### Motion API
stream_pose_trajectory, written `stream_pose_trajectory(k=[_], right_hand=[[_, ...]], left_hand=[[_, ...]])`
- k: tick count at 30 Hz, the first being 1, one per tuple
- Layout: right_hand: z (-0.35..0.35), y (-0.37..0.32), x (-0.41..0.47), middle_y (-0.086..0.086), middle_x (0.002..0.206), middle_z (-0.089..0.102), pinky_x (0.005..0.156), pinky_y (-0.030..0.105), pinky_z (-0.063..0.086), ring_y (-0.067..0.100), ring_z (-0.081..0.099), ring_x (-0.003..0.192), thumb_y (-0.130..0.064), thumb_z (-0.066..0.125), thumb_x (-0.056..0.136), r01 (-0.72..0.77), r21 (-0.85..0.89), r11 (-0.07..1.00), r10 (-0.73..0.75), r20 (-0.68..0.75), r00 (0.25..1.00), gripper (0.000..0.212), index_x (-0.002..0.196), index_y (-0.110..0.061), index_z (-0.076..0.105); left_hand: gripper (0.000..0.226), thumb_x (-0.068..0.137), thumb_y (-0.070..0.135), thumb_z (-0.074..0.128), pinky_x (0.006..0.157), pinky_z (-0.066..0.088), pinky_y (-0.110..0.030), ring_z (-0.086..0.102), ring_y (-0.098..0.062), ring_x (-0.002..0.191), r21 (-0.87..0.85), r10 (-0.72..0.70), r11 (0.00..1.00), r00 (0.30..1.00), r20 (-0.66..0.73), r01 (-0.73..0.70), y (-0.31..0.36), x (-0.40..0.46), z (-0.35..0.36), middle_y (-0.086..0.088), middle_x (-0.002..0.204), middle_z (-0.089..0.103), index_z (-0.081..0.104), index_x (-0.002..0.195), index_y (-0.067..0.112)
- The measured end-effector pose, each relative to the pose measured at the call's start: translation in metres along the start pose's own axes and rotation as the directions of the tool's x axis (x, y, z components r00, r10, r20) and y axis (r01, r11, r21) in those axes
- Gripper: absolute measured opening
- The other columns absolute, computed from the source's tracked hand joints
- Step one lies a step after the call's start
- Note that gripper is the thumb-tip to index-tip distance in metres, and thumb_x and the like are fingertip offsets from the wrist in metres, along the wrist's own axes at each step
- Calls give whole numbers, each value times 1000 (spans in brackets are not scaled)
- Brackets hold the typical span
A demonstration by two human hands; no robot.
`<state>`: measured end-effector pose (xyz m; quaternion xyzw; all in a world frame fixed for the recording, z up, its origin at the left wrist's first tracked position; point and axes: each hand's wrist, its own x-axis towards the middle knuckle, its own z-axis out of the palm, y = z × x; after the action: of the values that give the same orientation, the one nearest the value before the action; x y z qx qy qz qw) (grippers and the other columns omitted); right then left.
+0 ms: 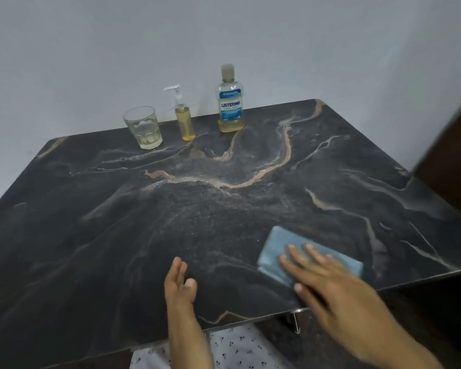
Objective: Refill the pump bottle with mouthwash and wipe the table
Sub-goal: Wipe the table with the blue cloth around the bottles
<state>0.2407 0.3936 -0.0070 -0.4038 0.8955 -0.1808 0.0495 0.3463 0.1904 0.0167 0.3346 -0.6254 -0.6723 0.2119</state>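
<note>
Right hand (pixel 338 283) lies flat w/ straight fingers on a blue cloth (pixel 274 249), pressing it to the dark marbled counter (pixel 224 209) near the front right edge; nothing gripped, just palm and fingers weighing it down, prob. so the cloth drags evenly while wiping; hand looks a bit blurred, so likely mid-stroke, can't be sure. Left hand (pixel 179 283) is beside the cloth, to its left, fingers straight and loosely together, edge-on to the counter, holding nothing; whether it touches the surface I can't tell; prob. kept clear of the wiping path. Well beyond the cloth, along the back edge by the wall, three things stand upright in a row: pump bottle (pixel 184 121) in the middle, pump head on, amber liquid up to approx. the shoulder; mouthwash bottle (pixel 230 102) just right of it, capped, only a shallow layer of liquid at the bottom; a drinking glass (pixel 143 127) left of the pump bottle w/ a little pale liquid in it. Judging by levels and caps, refill looks done and the row was parked at the back to free the wiping area; faint pale streaks show on the counter beyond the cloth, so wiping seems part-way, w/ far and left areas prob. still to do.
</note>
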Motion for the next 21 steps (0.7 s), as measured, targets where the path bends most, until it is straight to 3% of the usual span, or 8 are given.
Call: stream_pose_trajectory(k=[8, 13, 15, 16, 17, 18, 19, 21], right_hand=[[-50, 129, 58, 1, 158, 19, 116, 42, 13, 28, 14, 145, -30, 31, 102, -493, -88, 866, 480, -132, 867, 47, 149, -26, 27], [-24, 75, 122, 3, 158, 18, 115, 39, 8, 31, 13, 144, -23, 33, 103, -294, -26, 956, 293, -35, 956, 45, 148, -24, 30], [0, 34, 107, 0, 158, 19, 117, 37, 3, 28, 12, 145, -24, 34, 102, -114, -17, 993, 114, -36, 993, 46, 148, -26, 30], [10, 16, 91, -4, 158, 19, 117, 35, 0, 25, 11, 146, -25, 33, 102, -38, -18, 999, 38, -50, 998, 47, 148, -29, 29], [15, 4, 72, -8, 157, 18, 116, 31, -3, 19, 9, 146, -29, 31, 101, 4, -8, 1000, -4, -53, 999, 47, 148, -32, 28], [17, -2, 52, -14, 157, 16, 115, 27, -8, 13, 5, 146, -33, 28, 100, 9, 12, 1000, -9, -51, 999, 48, 148, -36, 26], [17, -2, 34, -21, 155, 10, 112, 24, -13, 7, 0, 145, -38, 24, 98, -14, 33, 999, 16, -60, 998, 50, 148, -41, 21], [8, 17, 2, -32, 148, -3, 112, 20, -15, -3, -10, 141, -49, 22, 98, -133, 50, 990, 138, -121, 983, 47, 143, -54, 7]], left_hand=[[50, 95, -12, 24, 110, 19, -31, 27, -24, 141, -33, -96, 995, 995, 30, 97, 6, 2, 38, -17, 149, 33, 31, 143, 2], [50, 95, -13, 21, 111, 19, -31, 25, -22, 142, -51, -23, 998, 985, 168, 32, 2, -3, 44, -17, 150, 31, 30, 142, 0], [47, 96, 0, 42, 111, 19, -31, 28, -21, 140, -172, -46, 982, 986, 163, 75, 13, -8, 51, -16, 149, 33, 30, 141, -2], [74, 87, 38, 61, 110, 20, -31, 30, -20, 137, -199, -71, 975, 985, 157, 102, 19, -9, 58, -14, 147, 34, 31, 140, -2], [131, 42, 70, 77, 109, 21, -31, 31, -20, 136, -164, -123, 977, 988, 93, 137, 21, -8, 63, -12, 143, 36, 31, 140, -2], [159, 9, 75, 74, 107, 22, -31, 30, -22, 137, -177, -159, 971, 987, 31, 162, 19, -4, 65, -16, 144, 36, 31, 141, -2], [157, 9, 72, 73, 107, 22, -31, 29, -24, 139, -172, -172, 969, 985, 36, 175, 23, -5, 65, -17, 146, 35, 31, 141, -2], [85, 80, 50, 57, 108, 21, -31, 26, -26, 141, -177, -89, 976, 973, 212, 128, 26, -3, 61, -20, 149, 32, 31, 142, -3]])
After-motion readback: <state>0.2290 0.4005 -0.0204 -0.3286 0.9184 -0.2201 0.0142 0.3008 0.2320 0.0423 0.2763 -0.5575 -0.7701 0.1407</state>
